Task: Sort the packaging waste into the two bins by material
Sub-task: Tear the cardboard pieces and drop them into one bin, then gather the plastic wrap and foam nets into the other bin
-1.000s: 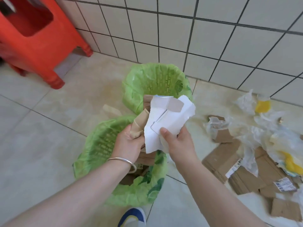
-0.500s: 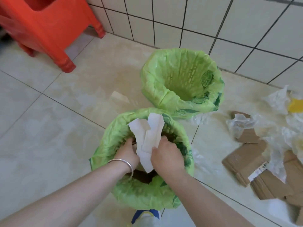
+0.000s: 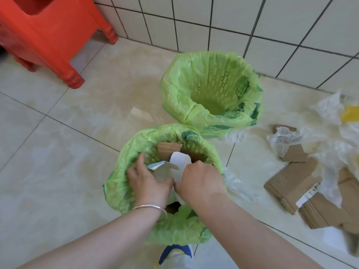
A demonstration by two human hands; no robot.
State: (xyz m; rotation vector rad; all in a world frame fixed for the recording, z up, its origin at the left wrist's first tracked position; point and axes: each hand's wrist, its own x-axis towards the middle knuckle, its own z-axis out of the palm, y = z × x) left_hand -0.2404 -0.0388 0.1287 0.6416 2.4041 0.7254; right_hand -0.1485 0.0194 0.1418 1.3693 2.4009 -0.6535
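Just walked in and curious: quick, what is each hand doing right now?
Left hand: fingers mostly straight, pressing the white paperboard carton down into the near bin.
Right hand: curled, holding the same carton.

No text, brand or number can be read in the head view; a white shipping label [image 3: 308,194] sits on the flattened brown cardboard [image 3: 291,183] lying on the floor at right, its dark print too small and blurred to make out; the green liner of the far bin [image 3: 211,90] carries dark green leaf-like printed marks [image 3: 241,86] near its rim, without legible lettering; the liner of the near bin [image 3: 124,171] bears a similar mark [image 3: 191,137]; the white carton [image 3: 179,166] held in the near bin shows a blue-and-yellow printed edge [image 3: 155,166], no characters discernible.
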